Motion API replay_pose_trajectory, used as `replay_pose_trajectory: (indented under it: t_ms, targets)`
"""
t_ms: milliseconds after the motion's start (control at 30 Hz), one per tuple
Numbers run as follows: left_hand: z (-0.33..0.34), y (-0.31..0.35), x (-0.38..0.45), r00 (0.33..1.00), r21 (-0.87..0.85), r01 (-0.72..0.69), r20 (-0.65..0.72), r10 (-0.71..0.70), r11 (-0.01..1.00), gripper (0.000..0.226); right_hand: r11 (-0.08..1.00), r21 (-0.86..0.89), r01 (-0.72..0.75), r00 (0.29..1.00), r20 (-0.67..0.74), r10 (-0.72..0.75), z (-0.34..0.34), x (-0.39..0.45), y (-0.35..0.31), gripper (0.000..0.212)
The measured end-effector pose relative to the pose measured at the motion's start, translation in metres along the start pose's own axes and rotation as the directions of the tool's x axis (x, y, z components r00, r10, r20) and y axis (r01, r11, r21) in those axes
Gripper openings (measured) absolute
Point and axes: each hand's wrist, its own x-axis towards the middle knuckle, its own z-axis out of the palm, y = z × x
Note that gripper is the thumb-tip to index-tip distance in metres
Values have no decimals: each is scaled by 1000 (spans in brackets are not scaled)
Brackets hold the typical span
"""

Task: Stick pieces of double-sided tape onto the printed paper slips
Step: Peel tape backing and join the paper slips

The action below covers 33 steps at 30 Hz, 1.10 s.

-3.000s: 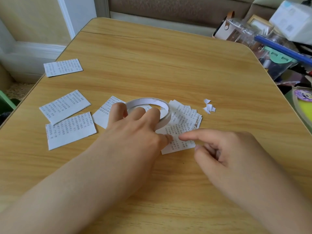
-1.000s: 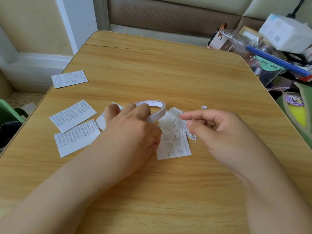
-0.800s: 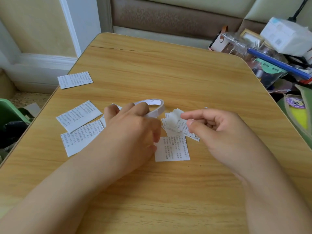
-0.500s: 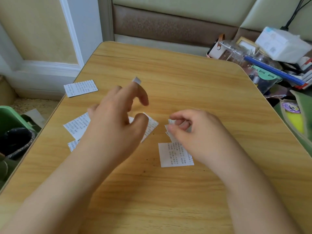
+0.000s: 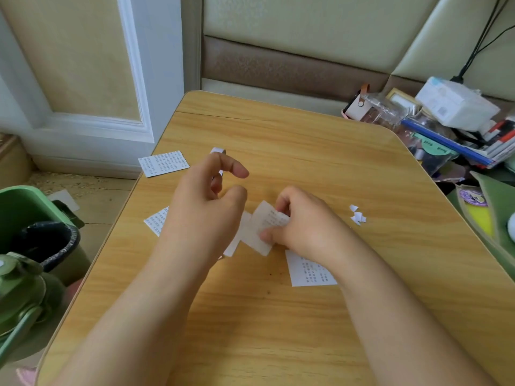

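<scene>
My right hand [image 5: 303,227] pinches a printed paper slip [image 5: 257,232] and holds it tilted just above the wooden table [image 5: 278,330]. My left hand [image 5: 206,207] is raised beside it with the index finger stretched out. A white edge of the tape roll [image 5: 217,149] shows above that finger, and the hand hides the rest. Another printed slip [image 5: 309,271] lies flat under my right wrist. One slip [image 5: 164,163] lies at the table's far left edge, and one [image 5: 156,221] peeks out from under my left hand.
Small white paper scraps [image 5: 357,215] lie right of my right hand. A green bin [image 5: 41,240] with a black liner and a green bottle [image 5: 16,296] stand left of the table. Boxes and folders [image 5: 457,107] and a green pouch [image 5: 479,213] crowd the right side.
My left hand lifted the tape roll off the slips and rose. My right hand picked one slip off the pile and holds it up. The view tilted upward.
</scene>
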Motion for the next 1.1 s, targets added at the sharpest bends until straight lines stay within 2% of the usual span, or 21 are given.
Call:
replay_pose_trajectory:
  t_ms: [133,233,300,500,600,733,833,933,1000,1100]
  targets:
    - [-1,0,-1,1000,85,-9,20,8,996,25,939,345,6,991,-130,41,-4,-8,14,31]
    - [1,-3,-1,999,168,-24,41,17,986,20,872,487,53,977,-206,56,-9,-16,27,12]
    - [3,-3,-1,999,191,-36,46,28,981,20,855,514,68,972,-229,60,-9,-18,34,5]
    - [7,0,-3,993,262,-89,-52,106,961,19,839,543,34,975,-203,91,-12,-8,38,11]
    - [8,2,-2,992,225,-57,-96,81,973,20,837,546,16,980,-174,95,-12,4,31,19]
    - [6,-1,4,987,173,-50,-143,76,984,22,835,550,25,994,-102,37,-2,24,12,13]
    - [4,-3,6,987,157,-47,-145,70,987,23,920,388,56,994,-106,-15,2,31,-1,13]
    - [2,-5,6,990,154,-51,-123,70,987,22,981,185,53,971,-238,-8,-7,23,3,33]
    - [1,-5,5,991,154,-64,-104,81,986,22,995,72,64,948,-317,-38,-20,9,16,31]
    - [3,-4,3,994,155,-79,-65,90,985,22,999,-50,10,961,-275,-23,-33,-15,44,24]
